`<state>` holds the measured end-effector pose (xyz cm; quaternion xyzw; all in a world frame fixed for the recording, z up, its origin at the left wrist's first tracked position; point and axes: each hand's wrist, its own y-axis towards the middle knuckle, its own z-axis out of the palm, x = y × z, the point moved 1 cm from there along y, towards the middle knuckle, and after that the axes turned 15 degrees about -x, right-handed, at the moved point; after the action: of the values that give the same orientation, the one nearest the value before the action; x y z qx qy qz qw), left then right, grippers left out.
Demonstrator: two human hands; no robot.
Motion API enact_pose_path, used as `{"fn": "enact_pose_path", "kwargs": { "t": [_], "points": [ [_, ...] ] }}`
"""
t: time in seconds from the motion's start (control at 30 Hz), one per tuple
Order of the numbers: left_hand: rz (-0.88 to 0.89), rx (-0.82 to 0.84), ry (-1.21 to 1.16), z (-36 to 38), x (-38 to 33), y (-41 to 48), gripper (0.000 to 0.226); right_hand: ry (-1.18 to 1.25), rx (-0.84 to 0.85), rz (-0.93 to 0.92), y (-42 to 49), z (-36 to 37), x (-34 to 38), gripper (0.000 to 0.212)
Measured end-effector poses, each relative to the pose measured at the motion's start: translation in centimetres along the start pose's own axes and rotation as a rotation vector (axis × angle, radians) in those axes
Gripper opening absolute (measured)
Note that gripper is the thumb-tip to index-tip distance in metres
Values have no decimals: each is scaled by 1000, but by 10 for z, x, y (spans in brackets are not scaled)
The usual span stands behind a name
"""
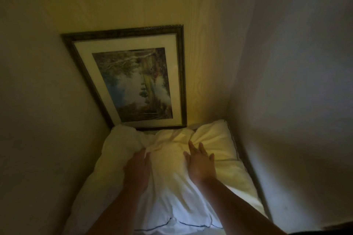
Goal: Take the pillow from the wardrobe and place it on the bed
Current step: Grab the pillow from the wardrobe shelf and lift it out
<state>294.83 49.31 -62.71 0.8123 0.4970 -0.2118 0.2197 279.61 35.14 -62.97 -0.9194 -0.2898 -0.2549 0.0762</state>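
Observation:
A white pillow (168,192) with a thin dark blue line near its front edge lies inside the dim wardrobe, filling its floor. My left hand (138,166) rests on the pillow's left part, and its fingertips press into a fold of the cloth. My right hand (200,162) lies flat on the pillow's middle with the fingers spread apart. Neither hand has the pillow lifted. The bed is not in view.
A framed landscape picture (133,80) leans against the wardrobe's pale wood-grain back panel (210,44), just behind the pillow. Plain side walls close in at left (38,101) and right (296,101). A narrow grey edge (254,177) runs along the pillow's right side.

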Motion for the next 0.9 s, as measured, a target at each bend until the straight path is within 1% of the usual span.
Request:
{"fn": "enact_pose_path", "kwargs": {
  "t": [0.13, 0.27, 0.4, 0.47, 0.53, 0.7, 0.9],
  "points": [
    [-22, -40, -61, -36, -35, -6, 43, -27, -86, -6, -1, -46, 23, 56],
    [-34, -67, -136, -76, -68, -9, 40, -31, -120, -18, -5, -92, 42, 58],
    [-9, -97, -184, -121, -101, -6, 40, -8, -147, -28, -10, -137, 63, 57],
    [18, -132, -214, -143, -118, -3, 36, 16, -168, -28, -10, -160, 74, 57],
    [38, -145, -214, -165, -134, 0, 34, 32, -183, -31, -11, -182, 85, 57],
    [51, -167, -169, -212, -170, -2, 36, 50, -179, -39, -17, -231, 107, 56],
    [46, -194, -139, -255, -203, -13, 38, 97, -189, -58, -29, -268, 119, 58]
  ]
}}
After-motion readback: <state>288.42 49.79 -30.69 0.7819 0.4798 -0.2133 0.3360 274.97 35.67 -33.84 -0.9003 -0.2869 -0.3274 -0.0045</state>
